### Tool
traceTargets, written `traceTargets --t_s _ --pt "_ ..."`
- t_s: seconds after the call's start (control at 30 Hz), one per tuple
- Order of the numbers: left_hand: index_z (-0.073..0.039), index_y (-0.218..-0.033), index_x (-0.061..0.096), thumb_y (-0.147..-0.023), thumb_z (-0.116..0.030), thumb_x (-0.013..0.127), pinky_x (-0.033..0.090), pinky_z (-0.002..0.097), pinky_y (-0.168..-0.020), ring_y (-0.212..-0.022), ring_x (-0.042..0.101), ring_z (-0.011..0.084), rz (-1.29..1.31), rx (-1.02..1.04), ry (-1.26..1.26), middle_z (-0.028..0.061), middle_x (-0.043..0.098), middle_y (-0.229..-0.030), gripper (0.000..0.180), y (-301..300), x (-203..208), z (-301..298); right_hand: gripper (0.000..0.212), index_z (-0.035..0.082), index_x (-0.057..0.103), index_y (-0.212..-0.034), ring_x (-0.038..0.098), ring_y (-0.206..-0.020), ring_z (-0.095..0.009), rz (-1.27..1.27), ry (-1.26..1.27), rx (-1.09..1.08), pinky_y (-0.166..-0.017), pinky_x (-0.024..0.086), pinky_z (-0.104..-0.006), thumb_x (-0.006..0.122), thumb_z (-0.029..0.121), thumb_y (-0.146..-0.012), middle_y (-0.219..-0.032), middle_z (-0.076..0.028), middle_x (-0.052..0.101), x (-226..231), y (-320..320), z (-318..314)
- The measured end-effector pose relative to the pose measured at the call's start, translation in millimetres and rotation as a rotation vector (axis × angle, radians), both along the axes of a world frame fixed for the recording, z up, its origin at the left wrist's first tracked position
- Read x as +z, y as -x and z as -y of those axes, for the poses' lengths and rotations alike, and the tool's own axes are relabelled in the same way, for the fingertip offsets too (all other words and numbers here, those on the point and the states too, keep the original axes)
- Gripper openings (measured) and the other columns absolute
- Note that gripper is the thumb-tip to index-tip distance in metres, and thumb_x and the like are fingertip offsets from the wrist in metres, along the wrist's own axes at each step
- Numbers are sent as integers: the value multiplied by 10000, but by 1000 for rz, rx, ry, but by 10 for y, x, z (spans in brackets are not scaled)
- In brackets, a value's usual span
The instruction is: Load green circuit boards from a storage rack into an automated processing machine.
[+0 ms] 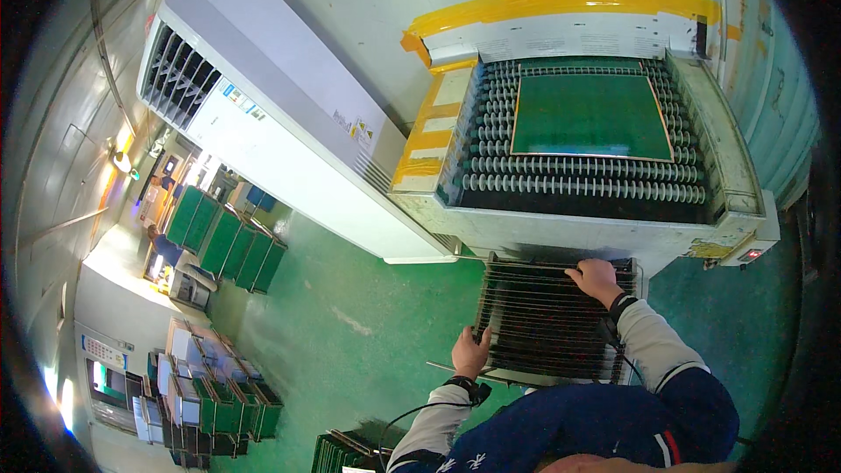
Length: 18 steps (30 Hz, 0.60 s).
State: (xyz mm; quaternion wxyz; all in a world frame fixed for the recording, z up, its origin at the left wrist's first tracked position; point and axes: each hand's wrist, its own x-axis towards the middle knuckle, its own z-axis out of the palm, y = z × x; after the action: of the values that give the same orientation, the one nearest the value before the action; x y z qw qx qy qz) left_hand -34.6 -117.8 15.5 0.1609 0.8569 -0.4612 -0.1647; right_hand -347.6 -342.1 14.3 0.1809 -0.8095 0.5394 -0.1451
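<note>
In front of my body stands a dark slotted rack (552, 320) with many thin parallel dividers. My left hand (470, 353) grips its left edge with bent fingers. My right hand (597, 281) is closed at the far right part of the rack, fingers curled over the top; exactly which bar they hold is hard to see. Beyond the rack, a flat green board (589, 116) with a pale copper-coloured edge lies on the roller conveyor (578, 187), whose rows of white discs show around it. A cable runs from each wrist band.
A tall white air conditioner (289, 136) stands left of the conveyor machine. Racks of green boards (223, 241) and stacked panels (210, 385) stand farther left, with people (171, 250) near them. Another rack of green boards (342, 454) is close at lower left. A red-lit switch (751, 255) sits on the machine's right.
</note>
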Motion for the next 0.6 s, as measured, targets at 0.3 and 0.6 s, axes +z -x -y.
traceTargets --t_s 0.3,0.6 --pt "0 -1121 600 -956 -626 593 546 534 -778 -910 686 454 2 -7 -22 248 703 -994 647 -4 23 14 613 53 697 -725 686 -748 -425 -14 12 1 -683 537 -554 594 616 -945 -747 -189 694 -33 0 5" --pt "-4 -1140 600 -954 -624 600 550 526 -778 -917 692 442 14 -5 23 237 706 -998 647 14 23 2 616 47 702 -738 691 -763 -422 -25 -18 3 -700 538 -554 587 613 -951 -766 -194 704 -2 0 9"
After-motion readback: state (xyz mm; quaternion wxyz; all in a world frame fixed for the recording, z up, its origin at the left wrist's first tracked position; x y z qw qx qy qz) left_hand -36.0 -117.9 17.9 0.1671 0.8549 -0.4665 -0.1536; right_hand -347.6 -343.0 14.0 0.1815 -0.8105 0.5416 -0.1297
